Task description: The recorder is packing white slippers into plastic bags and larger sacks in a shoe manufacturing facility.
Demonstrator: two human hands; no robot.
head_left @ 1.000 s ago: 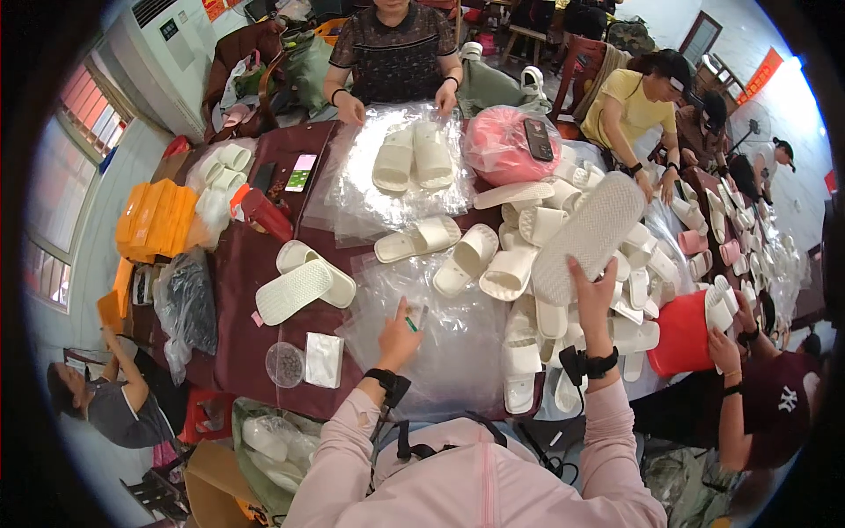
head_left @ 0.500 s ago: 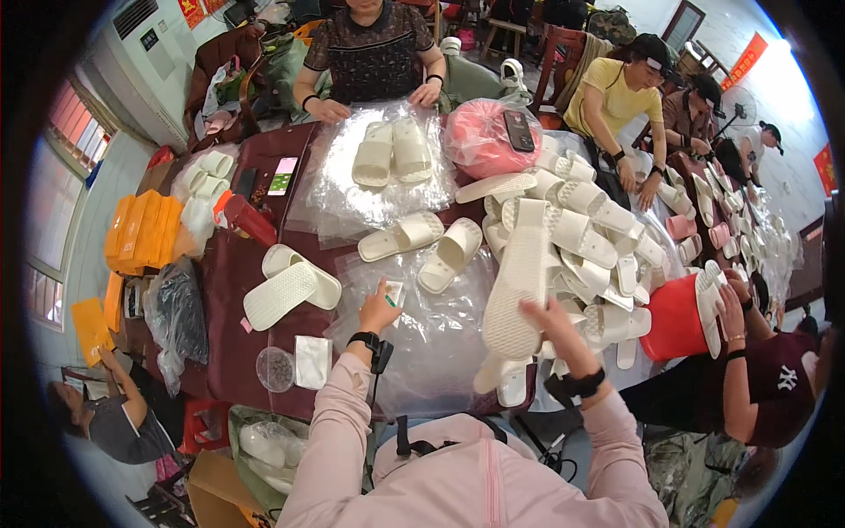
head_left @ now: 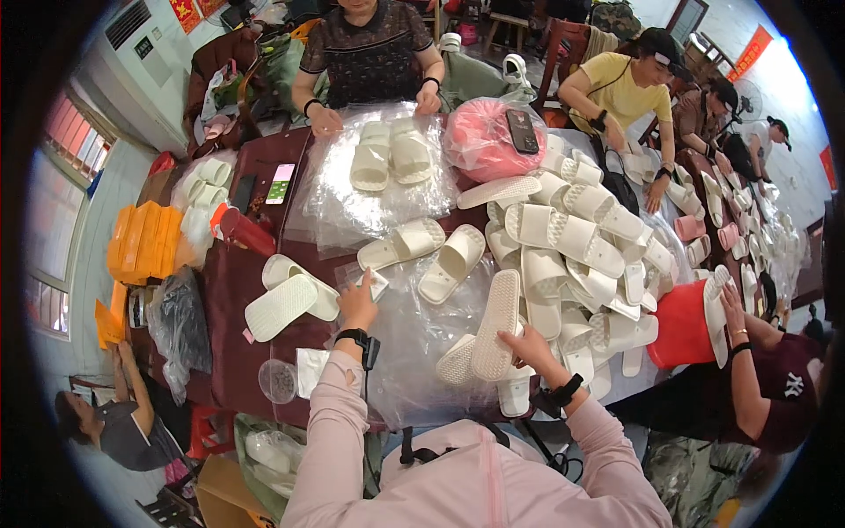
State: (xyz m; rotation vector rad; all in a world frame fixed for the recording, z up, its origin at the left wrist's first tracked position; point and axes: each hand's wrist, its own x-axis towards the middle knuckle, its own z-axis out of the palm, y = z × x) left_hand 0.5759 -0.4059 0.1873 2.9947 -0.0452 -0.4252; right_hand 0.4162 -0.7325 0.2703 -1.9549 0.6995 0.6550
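- Our right hand [head_left: 531, 350] is clamped on a white, textured-soled slipper [head_left: 495, 330], thumb on the sole near its edge; the slipper stands tilted, toe and heel slanting, at the near left edge of the heap.
- A second white slipper [head_left: 455, 361] shows partly behind it, above the bags; we cannot tell whether our right hand holds this one too.
- Our left hand [head_left: 356, 304] has its index finger stretched forward beside a small, flat white piece [head_left: 376, 284]; we cannot tell whether the fingers pinch it.
- Between our hands we have a spread of clear, flat plastic bags [head_left: 405, 339] on the maroon table cover [head_left: 224, 299].
- Just beyond our left hand, a white open-toed slipper [head_left: 402, 244] lies strap up, with another white strapped slipper [head_left: 453, 264] to its right.
- Left of our left hand, two crossed white slippers [head_left: 282, 308] lie together, the front one sole up.
- Near our left forearm sits a round, clear plastic tub [head_left: 278, 381].
- To our right, a loose heap of white slippers [head_left: 563, 233] covers the table.
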